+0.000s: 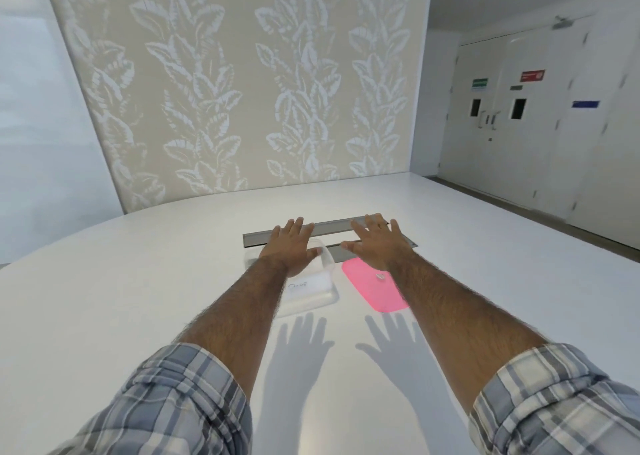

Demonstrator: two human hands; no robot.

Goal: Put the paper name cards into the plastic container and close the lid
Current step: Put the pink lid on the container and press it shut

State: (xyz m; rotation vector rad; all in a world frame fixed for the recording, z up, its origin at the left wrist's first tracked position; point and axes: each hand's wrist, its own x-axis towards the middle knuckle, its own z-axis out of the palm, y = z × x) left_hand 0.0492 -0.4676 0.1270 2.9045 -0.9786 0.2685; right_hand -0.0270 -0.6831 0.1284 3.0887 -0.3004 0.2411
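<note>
Both hands are spread flat, fingers splayed and palms down, holding nothing. The left hand hovers over the clear plastic container; whether it touches the rim cannot be told. Inside the container lies a white name card with handwriting too blurred to read. The right hand hangs above the far end of the pink lid, which lies flat just right of the container, long axis running away from the person on the white bench.

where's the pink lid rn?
Head view: the pink lid lies flat on the white table, right of the clear container, under the right hand and wrist.
</note>
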